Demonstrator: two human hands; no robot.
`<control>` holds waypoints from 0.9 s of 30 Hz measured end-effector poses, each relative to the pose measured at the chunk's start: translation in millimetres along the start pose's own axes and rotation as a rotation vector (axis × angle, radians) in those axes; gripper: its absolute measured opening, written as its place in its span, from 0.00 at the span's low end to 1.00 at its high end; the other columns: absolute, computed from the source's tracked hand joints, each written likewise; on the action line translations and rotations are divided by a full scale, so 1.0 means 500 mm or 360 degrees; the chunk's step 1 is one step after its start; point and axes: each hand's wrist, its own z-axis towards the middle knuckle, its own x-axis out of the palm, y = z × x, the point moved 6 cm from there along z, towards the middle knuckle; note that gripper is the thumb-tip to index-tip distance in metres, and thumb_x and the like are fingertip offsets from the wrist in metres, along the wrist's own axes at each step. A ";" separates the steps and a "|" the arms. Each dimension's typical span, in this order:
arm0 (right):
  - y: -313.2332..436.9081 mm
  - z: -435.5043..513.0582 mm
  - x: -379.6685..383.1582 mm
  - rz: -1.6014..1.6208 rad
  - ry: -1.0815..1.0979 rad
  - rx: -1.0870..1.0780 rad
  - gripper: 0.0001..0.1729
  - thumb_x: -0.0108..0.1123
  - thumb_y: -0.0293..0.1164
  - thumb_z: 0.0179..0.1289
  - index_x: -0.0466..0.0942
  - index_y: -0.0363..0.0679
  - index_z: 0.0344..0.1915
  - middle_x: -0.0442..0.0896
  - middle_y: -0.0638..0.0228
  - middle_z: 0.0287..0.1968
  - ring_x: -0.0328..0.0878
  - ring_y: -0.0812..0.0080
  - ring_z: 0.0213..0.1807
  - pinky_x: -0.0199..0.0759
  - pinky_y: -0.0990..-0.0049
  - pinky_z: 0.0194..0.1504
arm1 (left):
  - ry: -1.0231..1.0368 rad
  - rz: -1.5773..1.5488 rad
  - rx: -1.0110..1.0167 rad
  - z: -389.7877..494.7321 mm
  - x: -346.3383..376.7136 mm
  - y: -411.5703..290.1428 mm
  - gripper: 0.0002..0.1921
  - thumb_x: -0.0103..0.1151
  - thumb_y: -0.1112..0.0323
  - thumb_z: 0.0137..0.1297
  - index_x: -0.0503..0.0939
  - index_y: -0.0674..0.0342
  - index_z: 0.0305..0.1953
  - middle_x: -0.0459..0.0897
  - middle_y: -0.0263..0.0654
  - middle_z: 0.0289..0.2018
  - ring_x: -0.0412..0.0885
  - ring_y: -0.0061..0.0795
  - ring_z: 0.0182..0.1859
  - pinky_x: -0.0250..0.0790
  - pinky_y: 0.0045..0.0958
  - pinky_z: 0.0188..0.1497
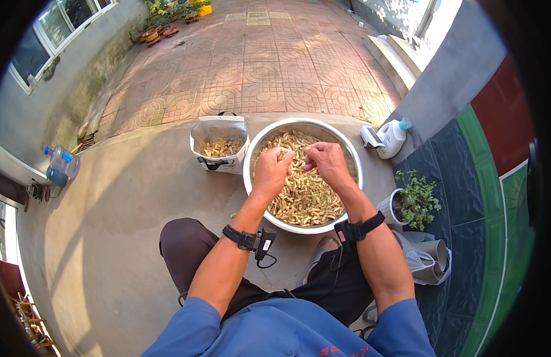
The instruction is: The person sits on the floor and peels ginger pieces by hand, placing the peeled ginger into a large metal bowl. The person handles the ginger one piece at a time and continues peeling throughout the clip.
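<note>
A wide metal basin (253, 154) on the floor before me is filled with dry tan pods (309, 196), likely bean or peanut pods. Above its left part is my left hand (274, 169), fingers curled, with a pale piece, seemingly a pod, pinched at the fingertips. My right hand (326, 163) is a short way to the right over the same basin, thumb and fingers drawn together; whether anything lies between them is too small to tell. Left of the basin stands an open bag (226, 166) with a silvery lining, partly filled with similar pods (222, 147).
A white detergent bottle (391, 138), a potted plant (418, 201) and a plastic bag with cardboard tubes (431, 263) line the right wall. At the far left stands a large water bottle (63, 163). Concrete steps (396, 62) and flowerpots (151, 36) are farther off.
</note>
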 end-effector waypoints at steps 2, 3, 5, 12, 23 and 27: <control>-0.006 0.006 0.007 0.0029 0.0010 -0.0024 0.11 0.62 0.31 0.68 0.82 0.33 0.32 0.82 0.69 0.26 0.80 0.78 0.23 0.71 0.81 0.26 | -0.0009 0.0114 0.0109 -0.008 0.010 -0.014 0.08 0.62 0.68 0.70 0.83 0.67 0.40 0.81 0.32 0.21 0.75 0.17 0.22 0.66 0.23 0.25; -0.008 0.008 0.009 0.0041 0.0016 -0.0038 0.11 0.62 0.31 0.67 0.82 0.33 0.32 0.82 0.69 0.25 0.79 0.78 0.23 0.71 0.80 0.27 | -0.0060 0.0251 0.0152 -0.011 0.011 -0.021 0.08 0.62 0.67 0.69 0.83 0.67 0.39 0.81 0.37 0.21 0.77 0.24 0.23 0.68 0.28 0.26; -0.010 0.008 0.018 0.0107 0.0053 -0.0072 0.11 0.63 0.30 0.67 0.82 0.32 0.32 0.82 0.69 0.26 0.79 0.78 0.24 0.72 0.80 0.27 | -0.0156 0.0512 0.0218 -0.015 0.010 -0.029 0.10 0.63 0.64 0.66 0.83 0.66 0.37 0.82 0.45 0.21 0.82 0.39 0.24 0.70 0.38 0.28; -0.013 0.003 0.027 0.0257 0.0142 -0.0008 0.09 0.62 0.30 0.66 0.81 0.35 0.31 0.80 0.69 0.26 0.78 0.79 0.25 0.71 0.82 0.27 | -0.0143 0.0386 0.0179 -0.005 0.008 -0.008 0.08 0.58 0.67 0.68 0.82 0.65 0.36 0.82 0.47 0.22 0.81 0.39 0.24 0.70 0.36 0.27; 0.001 -0.015 0.024 0.0243 0.0222 0.0218 0.09 0.57 0.34 0.67 0.79 0.41 0.35 0.82 0.70 0.31 0.84 0.78 0.31 0.68 0.80 0.25 | 0.0159 -0.0194 -0.0133 0.000 0.008 0.012 0.09 0.55 0.64 0.76 0.77 0.62 0.38 0.77 0.29 0.21 0.71 0.14 0.23 0.61 0.19 0.24; 0.012 -0.014 0.024 -0.0004 0.0300 0.0140 0.10 0.57 0.35 0.67 0.79 0.40 0.35 0.81 0.71 0.31 0.84 0.79 0.32 0.68 0.80 0.26 | 0.0182 0.0047 0.0012 0.000 0.008 0.007 0.09 0.53 0.67 0.75 0.76 0.65 0.37 0.78 0.32 0.22 0.74 0.18 0.24 0.66 0.24 0.27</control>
